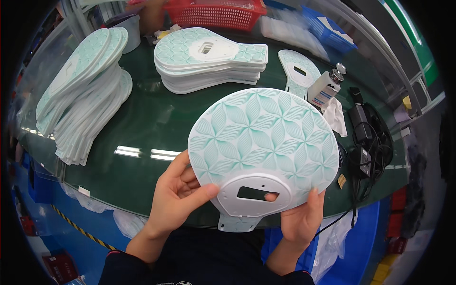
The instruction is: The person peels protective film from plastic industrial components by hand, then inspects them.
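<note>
Between my two hands is a white, paddle-shaped plastic panel (pixel 266 133) with a green petal pattern, tilted up over the table's near side. My left hand (pixel 178 194) grips its lower left edge, thumb on the front face. My right hand (pixel 304 218) holds the lower right edge; one fingertip shows through the panel's rectangular slot, and the other fingers are hidden behind. Beyond it lies a pile of similar panels (pixel 209 54). At the left, a leaning, fanned-out stack of panels (pixel 85 95) reaches the table edge. Another single panel (pixel 299 71) lies at the back right.
A pump bottle (pixel 327 85) and a crumpled white cloth (pixel 335 116) sit right of the held panel. Black adapters and cables (pixel 365 133) lie at the right edge. Behind are a red basket (pixel 216 14), a blue basket (pixel 327 28) and clear bags (pixel 292 35) on the green table (pixel 137 126).
</note>
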{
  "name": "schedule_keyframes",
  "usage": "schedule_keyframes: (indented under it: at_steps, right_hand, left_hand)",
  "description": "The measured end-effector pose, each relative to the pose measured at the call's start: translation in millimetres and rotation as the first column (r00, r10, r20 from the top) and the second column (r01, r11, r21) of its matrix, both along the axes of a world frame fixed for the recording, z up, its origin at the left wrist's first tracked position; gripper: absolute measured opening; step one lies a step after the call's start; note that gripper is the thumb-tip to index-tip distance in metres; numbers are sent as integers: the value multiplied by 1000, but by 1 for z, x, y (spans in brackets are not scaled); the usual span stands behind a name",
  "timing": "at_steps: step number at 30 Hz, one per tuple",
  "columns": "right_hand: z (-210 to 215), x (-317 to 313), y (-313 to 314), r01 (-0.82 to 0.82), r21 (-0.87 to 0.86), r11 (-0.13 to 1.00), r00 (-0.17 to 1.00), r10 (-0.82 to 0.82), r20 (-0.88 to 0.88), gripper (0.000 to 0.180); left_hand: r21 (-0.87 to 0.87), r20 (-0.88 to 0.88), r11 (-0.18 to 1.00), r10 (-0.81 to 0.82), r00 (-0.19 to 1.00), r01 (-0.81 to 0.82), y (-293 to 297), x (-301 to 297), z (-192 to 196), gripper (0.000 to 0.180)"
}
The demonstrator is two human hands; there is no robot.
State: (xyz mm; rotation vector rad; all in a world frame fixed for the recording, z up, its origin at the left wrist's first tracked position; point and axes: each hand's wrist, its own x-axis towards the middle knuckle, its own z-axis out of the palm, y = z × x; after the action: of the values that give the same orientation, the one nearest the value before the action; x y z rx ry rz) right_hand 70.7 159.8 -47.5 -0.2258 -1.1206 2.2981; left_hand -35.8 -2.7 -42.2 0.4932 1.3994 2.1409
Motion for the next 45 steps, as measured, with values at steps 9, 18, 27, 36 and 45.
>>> schedule_keyframes:
  at_steps: [9,18,27,36,45]
  right_hand:
    - [6,18,5,9,-398,918,980,-87,-180,52]
    - [1,30,7,-14,-402,916,982,-63,-178,51]
    - [5,25,0,226,-471,853,964,-264,-14,50]
    - [-10,24,7,-110,-153,982,935,50,-351,50]
    - [-10,28,6,-248,-173,953,922,178,-343,53]
  left_hand:
    - [158,-130,975,-138,982,158,-9,12,21,51]
    - [141,-245,983,-82,966,120,-14,16,19,35]
    - [95,-204,996,24,979,-4,-12,19,18,30]
    - [84,-119,989,133,984,-123,-13,23,14,33]
    - [281,-273,955,-13,962,93,-24,10,-11,49]
